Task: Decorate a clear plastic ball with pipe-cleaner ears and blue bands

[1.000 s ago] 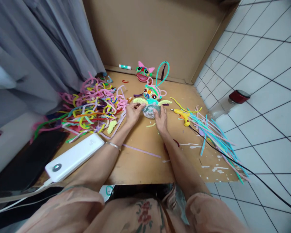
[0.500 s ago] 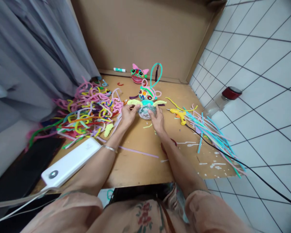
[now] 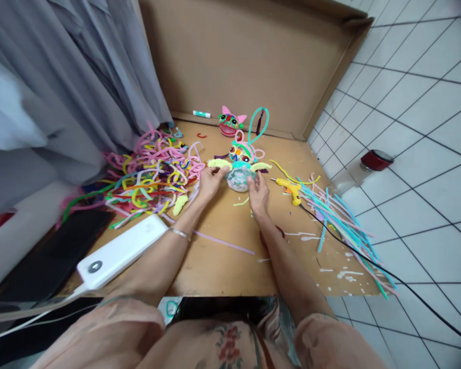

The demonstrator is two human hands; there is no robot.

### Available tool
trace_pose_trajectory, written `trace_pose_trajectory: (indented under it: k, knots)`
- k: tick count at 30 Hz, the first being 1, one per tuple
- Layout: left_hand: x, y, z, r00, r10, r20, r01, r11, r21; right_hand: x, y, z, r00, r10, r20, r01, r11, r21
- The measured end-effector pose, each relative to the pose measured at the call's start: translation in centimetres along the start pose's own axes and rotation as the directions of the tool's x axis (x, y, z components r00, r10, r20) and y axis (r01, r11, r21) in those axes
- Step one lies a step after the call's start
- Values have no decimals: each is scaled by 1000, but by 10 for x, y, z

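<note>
Between my hands is a clear round ball (image 3: 238, 179) with a turquoise fuzzy top and a pale yellow pipe-cleaner wing (image 3: 219, 163) on either side. My left hand (image 3: 212, 183) pinches at the left wing's inner end, against the ball. Along the ball's right side, the thumb and fingers of my right hand (image 3: 258, 192) grip it just below the other wing (image 3: 261, 167). Right behind the ball is a decorated head (image 3: 243, 151) with big eyes, pink loops and a tall turquoise loop. I cannot tell whether head and ball are joined.
A heap of coloured pipe cleaners (image 3: 157, 174) covers the left side, near a white power bank (image 3: 123, 251). To the right lie a yellow glue gun (image 3: 289, 189) with its cord and straight pipe cleaners (image 3: 346, 225). Behind stand a pink-eared head (image 3: 230, 122) and a cardboard wall (image 3: 246, 61).
The whole scene has shifted slightly right and down as my head moved. Both hands stay at the winged ball, with little change in their hold.
</note>
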State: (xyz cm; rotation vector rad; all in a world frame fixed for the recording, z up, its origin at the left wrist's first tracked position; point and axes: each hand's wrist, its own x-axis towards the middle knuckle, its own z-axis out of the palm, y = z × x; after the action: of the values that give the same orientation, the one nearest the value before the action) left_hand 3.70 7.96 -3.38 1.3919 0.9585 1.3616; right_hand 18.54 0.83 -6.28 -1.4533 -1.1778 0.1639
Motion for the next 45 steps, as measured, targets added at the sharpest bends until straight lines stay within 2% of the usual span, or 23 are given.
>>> trace_pose_trajectory:
  k: [3, 6, 10, 13, 16, 20, 26, 32, 35, 39, 45]
  knots:
    - [-1, 1, 1, 1000, 3, 4, -3, 999, -39, -1, -4, -2, 998, 61, -36, -61, 998, 3]
    - [-5, 3, 1, 1000, 0, 7, 0, 998, -56, -2, -9, -5, 996, 68, -52, -69, 997, -19]
    - [-11, 7, 0, 1000, 5, -26, -7, 999, -43, -4, -21, -10, 994, 33, -105, -41, 996, -77]
    - [-15, 11, 1, 999, 23, -23, -24, 998, -60, -7, -35, -13, 991, -41, -128, 27, 994, -108]
    - [-19, 15, 3, 1000, 29, 9, -28, 995, -93, -11, -49, -12, 990, -106, -95, 98, 991, -87]
    - [-24, 18, 6, 998, 2, 64, 4, 996, -93, -17, -60, -7, 993, -114, 4, 114, 993, -8]
    - [-28, 18, 11, 983, -34, 178, 63, 985, -161, -15, -57, -3, 994, -48, 96, 36, 992, 124]
    - [-30, 23, 10, 958, -31, 285, 84, 981, -176, -10, -46, -1, 995, 91, 50, -100, 965, 243]
    - [-29, 24, 7, 959, 8, 284, 53, 977, -206, -10, -44, 0, 990, 140, 26, -142, 953, 268]
    - [-27, 23, 4, 965, 59, 257, -6, 980, -200, -9, -45, 0, 989, 147, 15, -144, 940, 308]
    - [-26, 20, 5, 964, 62, 257, -23, 988, -151, -10, -47, -1, 997, 61, 43, -70, 962, 264]
